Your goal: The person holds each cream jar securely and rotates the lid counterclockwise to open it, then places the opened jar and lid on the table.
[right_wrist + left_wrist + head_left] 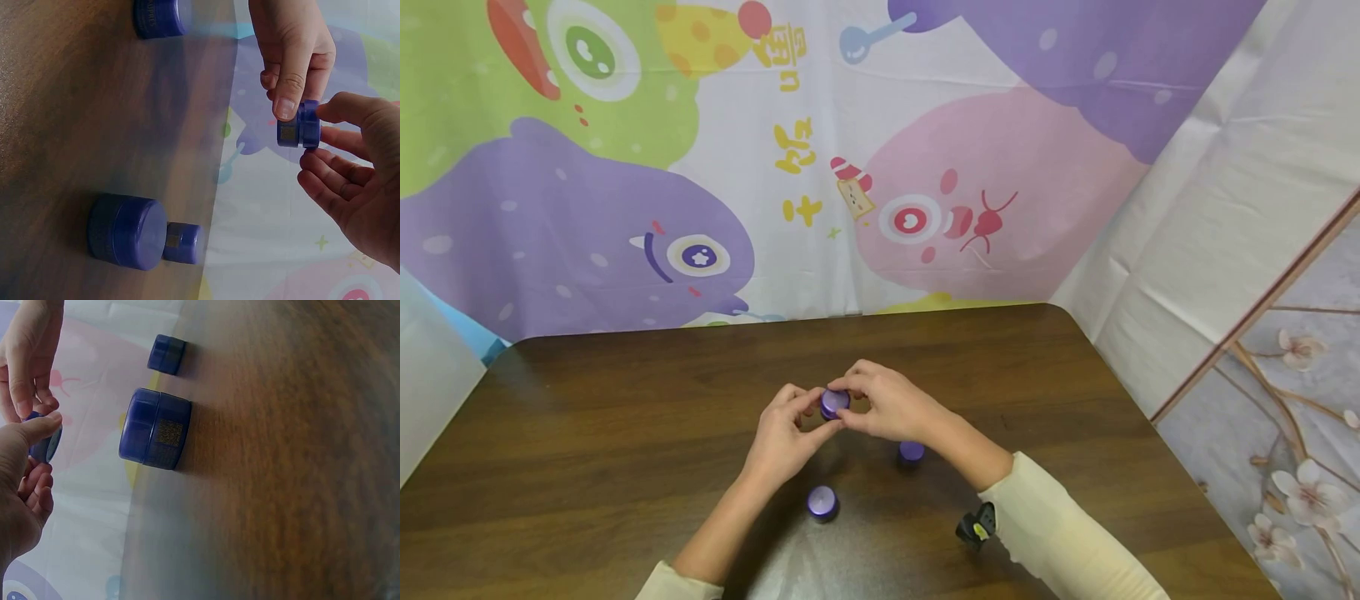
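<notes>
Above the table, both hands hold a small purple-blue screw-lid jar (835,403). My left hand (781,440) grips its lower part between thumb and fingers; the right wrist view shows that thumb lying along the labelled base (287,134). The right hand (891,406) pinches the lid (310,125) from the other side, and a narrow gap shows between lid and base. Two more jars stand upright on the table: one with a shiny lid (823,502) nearer the person, another (912,452) beside the right forearm. A small jar (183,243) also stands behind a larger one in the right wrist view.
The brown wooden table (647,400) reaches back to a cartoon-printed cloth (820,250). A flower-patterned panel (1292,417) stands at the right. A black device (976,526) is at the right sleeve.
</notes>
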Demonstrator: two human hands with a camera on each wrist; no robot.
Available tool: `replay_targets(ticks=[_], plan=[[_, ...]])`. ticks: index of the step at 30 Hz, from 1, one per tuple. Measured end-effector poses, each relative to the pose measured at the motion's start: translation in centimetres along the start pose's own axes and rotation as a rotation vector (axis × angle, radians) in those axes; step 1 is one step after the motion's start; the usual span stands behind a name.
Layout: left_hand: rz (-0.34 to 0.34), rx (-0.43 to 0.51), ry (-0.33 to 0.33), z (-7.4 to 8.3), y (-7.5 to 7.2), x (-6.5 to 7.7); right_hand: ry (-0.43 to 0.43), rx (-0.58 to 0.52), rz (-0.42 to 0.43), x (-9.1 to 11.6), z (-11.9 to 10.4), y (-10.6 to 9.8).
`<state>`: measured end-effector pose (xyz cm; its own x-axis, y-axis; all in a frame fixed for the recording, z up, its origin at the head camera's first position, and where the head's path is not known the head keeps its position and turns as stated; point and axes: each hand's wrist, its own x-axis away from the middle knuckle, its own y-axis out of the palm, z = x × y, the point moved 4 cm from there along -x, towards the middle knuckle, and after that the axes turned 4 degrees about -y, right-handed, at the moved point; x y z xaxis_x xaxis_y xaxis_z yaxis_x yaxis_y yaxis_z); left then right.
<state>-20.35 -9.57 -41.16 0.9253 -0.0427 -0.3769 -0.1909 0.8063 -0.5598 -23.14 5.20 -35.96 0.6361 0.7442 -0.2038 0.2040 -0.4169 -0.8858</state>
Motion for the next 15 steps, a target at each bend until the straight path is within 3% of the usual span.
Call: replay_targets(ticks=[10, 15], plan=[[0.003, 0.004, 0.012, 0.17, 0.00, -0.03, 0.035, 0.009, 0.035, 0.30, 0.22, -0.14], [0.000, -0.001, 0.014, 0.16, 0.03, 0.03, 0.010, 0.024, 0.011, 0.19, 0.12, 0.00]])
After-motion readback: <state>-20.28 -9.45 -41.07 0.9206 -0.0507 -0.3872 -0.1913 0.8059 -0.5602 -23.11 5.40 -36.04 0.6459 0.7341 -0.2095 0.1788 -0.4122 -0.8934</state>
